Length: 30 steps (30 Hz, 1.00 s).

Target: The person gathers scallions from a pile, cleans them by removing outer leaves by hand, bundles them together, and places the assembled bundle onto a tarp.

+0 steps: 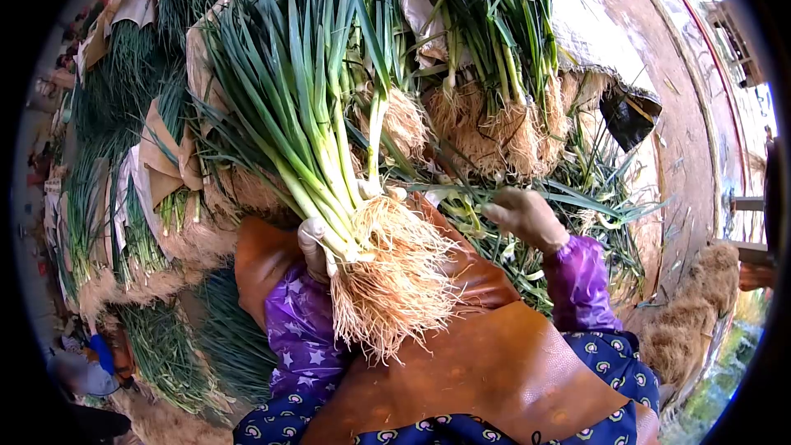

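A bunch of green onions [317, 156] with long green leaves, pale stems and a thick tangle of roots lies tilted across the front of my body. My left hand [311, 245], in a pale glove, is wrapped round the lower stems just above the roots [395, 268]. Apart from the bunch, my right hand [531, 218], also gloved, hovers over loose green leaves [593, 189]. Its fingers are curled in, and whether anything is between them is hidden. A brown apron [486, 371] covers my lap under the roots.
More green onions [494, 41] with roots towards me lie ahead, beside a white woven sack [593, 37]. Further bundles [82, 214] are lined up on the left, with brown wrapping sheets [165, 144] among them. Another person [86, 371] is at the lower left. Brown fibrous heaps [692, 313] lie at right.
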Each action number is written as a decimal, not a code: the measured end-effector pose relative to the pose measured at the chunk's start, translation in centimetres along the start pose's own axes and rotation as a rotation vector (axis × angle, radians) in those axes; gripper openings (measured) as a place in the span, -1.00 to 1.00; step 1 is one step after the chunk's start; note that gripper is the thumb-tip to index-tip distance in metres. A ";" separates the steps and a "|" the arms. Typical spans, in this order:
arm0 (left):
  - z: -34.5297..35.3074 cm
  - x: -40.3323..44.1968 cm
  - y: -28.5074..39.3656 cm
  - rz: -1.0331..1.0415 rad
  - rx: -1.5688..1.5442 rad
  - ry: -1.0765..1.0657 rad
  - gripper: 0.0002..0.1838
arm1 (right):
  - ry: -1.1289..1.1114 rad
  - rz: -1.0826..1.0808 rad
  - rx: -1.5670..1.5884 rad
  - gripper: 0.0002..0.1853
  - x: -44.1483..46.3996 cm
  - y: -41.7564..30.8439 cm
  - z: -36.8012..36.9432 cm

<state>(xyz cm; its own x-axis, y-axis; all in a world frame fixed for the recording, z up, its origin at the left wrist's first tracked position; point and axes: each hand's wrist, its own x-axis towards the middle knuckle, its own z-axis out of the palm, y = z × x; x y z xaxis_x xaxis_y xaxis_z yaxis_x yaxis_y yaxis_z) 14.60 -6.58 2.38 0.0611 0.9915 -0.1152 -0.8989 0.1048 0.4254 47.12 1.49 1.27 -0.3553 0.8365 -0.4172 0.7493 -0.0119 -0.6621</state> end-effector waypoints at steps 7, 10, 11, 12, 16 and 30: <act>-0.1 1.8 -1.2 -0.074 0.038 0.003 -0.32 | -0.375 -0.166 1.001 -0.78 10.3 -13.4 4.2; -0.1 1.9 -1.4 -0.092 0.029 0.002 -0.31 | -0.476 -0.311 1.357 -0.79 9.0 -12.9 2.8; -0.1 2.0 -1.5 -0.102 0.028 0.003 -0.31 | -0.401 -0.278 1.264 -0.78 8.9 -12.4 2.9; -0.3 2.1 -1.8 -0.112 0.029 0.003 -0.31 | -0.327 -0.254 1.170 -0.76 8.9 -12.0 3.1; -0.2 1.9 -2.0 -0.114 0.037 0.009 -0.31 | 0.150 -0.341 0.656 -0.80 7.6 -10.8 4.4; -1.7 1.8 -2.4 -0.267 0.192 -0.139 -0.32 | -0.124 -0.163 0.242 -0.26 10.4 -18.7 -0.7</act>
<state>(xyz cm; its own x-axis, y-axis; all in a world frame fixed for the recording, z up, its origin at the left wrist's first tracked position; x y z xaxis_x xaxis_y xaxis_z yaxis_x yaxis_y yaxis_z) 16.08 -5.14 -0.37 0.3530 0.9270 -0.1271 -0.7460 0.3608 0.5597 29.81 10.81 9.78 -0.5365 0.7651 -0.3559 0.5271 -0.0255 -0.8494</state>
